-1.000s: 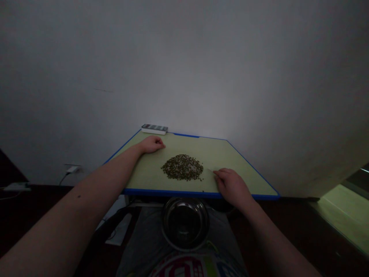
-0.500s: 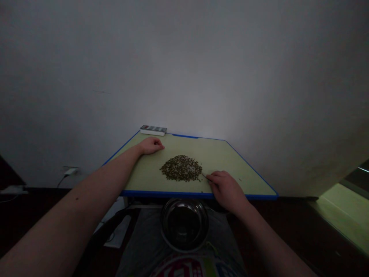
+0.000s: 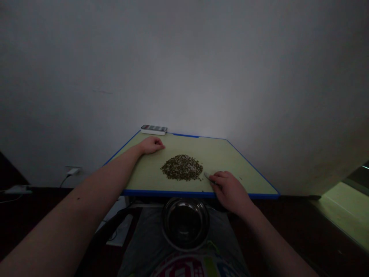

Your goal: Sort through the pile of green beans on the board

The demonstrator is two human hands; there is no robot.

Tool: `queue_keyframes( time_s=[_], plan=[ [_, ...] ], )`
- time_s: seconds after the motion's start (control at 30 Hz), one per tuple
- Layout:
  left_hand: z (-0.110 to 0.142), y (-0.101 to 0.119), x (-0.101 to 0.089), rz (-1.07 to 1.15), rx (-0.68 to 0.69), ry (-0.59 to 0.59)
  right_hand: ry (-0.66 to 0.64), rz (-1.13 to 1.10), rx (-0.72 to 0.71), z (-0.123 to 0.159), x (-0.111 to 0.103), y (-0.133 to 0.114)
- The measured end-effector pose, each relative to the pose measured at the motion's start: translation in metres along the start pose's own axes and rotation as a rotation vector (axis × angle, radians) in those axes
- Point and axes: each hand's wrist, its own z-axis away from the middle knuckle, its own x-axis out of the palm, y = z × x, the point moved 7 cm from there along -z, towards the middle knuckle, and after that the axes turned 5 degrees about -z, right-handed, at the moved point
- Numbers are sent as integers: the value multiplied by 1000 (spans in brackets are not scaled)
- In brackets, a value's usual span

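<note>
A low heap of small brown-green seeds or grains (image 3: 182,168), with paler bits among them, lies on the pale yellow tabletop (image 3: 221,154). Just right of the heap, my right hand (image 3: 230,190) grips what looks like a small spoon (image 3: 207,176); its pale tip points at the heap, slightly apart from it. Resting on the table behind and left of the heap is my left hand (image 3: 152,145), fingers curled in, with nothing visible in them. Below the near table edge a shiny metal bowl (image 3: 203,236) sits on my lap, its inside dark.
A white box-shaped device with a dark striped top (image 3: 153,130) stands at the table's far left corner. Blue edging (image 3: 170,192) runs round the table. The wall (image 3: 201,77) rises right behind it. A plug (image 3: 73,171) is in the wall at left.
My right hand has shifted slightly right and turned the spoon, so its tip shows broader and sits off the heap's edge. My left hand has stayed in place.
</note>
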Motion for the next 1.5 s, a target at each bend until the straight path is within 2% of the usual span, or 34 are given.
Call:
queue_keyframes(
  time_s=[0.17,0.33,0.53,0.77,1.0,1.13,1.33,1.5],
  plan=[
    [0,0,0,-11,-8,-6,-11,21,-1,-12,3,4],
    [0,-1,0,15,-19,-2,-40,94,11,-30,7,28],
    [0,0,0,-4,-24,-6,-6,187,95,-44,10,53],
    [-1,-1,0,-7,-4,-9,119,207,96,-39,1,55],
    [0,1,0,-6,4,-9,124,79,46,-47,3,53],
    [1,1,0,12,-10,-7,131,20,56,-62,3,54],
    [1,1,1,7,-9,-17,39,-81,19,-91,9,51],
    [0,1,0,-11,1,-10,57,-178,35,-120,14,53]
  ],
)
